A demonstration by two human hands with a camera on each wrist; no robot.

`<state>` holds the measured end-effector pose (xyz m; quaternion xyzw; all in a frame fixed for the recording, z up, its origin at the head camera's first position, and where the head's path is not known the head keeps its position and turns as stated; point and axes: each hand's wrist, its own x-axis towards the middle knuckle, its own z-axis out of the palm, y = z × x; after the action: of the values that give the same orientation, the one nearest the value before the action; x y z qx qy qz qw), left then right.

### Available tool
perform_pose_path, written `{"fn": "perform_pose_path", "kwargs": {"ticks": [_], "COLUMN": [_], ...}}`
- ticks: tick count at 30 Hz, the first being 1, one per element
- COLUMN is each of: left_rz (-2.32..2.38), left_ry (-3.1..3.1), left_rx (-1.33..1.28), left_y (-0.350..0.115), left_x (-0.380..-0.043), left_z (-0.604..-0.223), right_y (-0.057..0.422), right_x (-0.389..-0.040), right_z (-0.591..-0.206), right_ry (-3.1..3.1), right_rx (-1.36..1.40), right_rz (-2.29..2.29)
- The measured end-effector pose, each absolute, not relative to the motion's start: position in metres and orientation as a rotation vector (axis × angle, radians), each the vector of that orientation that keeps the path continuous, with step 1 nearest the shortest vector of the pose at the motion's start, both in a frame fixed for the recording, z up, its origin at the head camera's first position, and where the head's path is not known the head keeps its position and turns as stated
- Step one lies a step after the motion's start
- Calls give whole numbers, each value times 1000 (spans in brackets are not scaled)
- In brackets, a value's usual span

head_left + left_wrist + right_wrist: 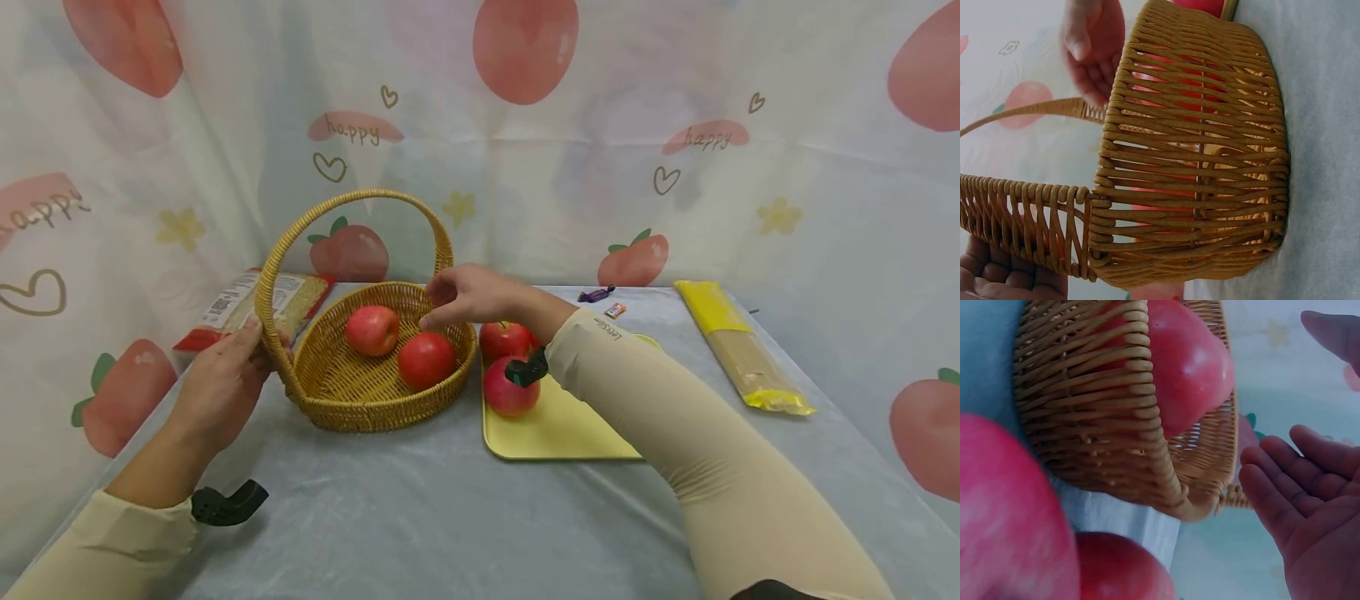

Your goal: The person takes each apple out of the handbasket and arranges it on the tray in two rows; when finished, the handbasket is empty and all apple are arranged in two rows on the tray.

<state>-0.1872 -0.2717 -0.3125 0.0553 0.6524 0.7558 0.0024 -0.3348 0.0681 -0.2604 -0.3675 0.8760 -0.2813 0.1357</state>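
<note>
A woven basket (360, 417) with a tall arched handle stands on the table and has two red apples in it, one (372, 331) farther back and another (426, 362) by the right rim. My left hand (225, 379) grips the base of the handle on the left side; its curled fingers (1004, 275) show in the left wrist view. Above the basket's right part hovers my right hand (474, 293), with nothing in it and its fingers (1297, 481) loosely spread. Two more apples, one in front (512, 387) and one behind (504, 340), lie on the yellow tray (555, 433).
Behind the basket on the left lies a red-edged bag of grain (255, 304). A purple-wrapped candy (596, 294) and a small orange packet (615, 310) lie at the back. To the right is a long yellow package (742, 350). A printed curtain (487, 167) hangs behind the table.
</note>
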Motion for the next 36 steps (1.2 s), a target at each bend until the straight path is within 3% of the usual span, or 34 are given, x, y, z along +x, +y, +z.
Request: {"fn": "perform_pose_path", "kwargs": {"ticks": [18,36], "left_rz": [2322,2316], "left_ry": [2089,2103], "left_rx": [138,110], "left_y": [-270,-270], "left_x": [-186,-185], "left_z": [-308,-309], "right_y": [35,35], "right_x": [-343,-341], "right_z": [-275,-282], "right_ry": [2428,2398], "right_rx": [-1099,-1117], "right_rz": [-489,-376]}}
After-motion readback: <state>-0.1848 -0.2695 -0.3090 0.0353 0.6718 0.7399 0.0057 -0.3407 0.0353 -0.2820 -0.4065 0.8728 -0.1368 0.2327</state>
